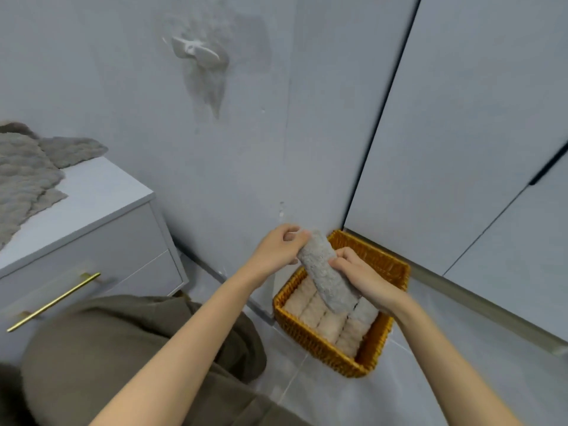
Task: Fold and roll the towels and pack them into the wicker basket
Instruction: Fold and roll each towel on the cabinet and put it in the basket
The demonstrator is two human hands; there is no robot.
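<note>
Head: both hands [277, 249] [364, 279] round grey towel roll [317, 260]

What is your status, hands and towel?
Left hand, right hand: both gripping rolled grey towel. Held over wicker basket, other rolls inside. Nothing in the way.

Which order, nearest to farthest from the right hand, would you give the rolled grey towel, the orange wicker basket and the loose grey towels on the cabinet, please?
1. The rolled grey towel: held in the right hand itself.
2. The orange wicker basket: just beneath that hand.
3. The loose grey towels: far left, on the white cabinet.
</note>
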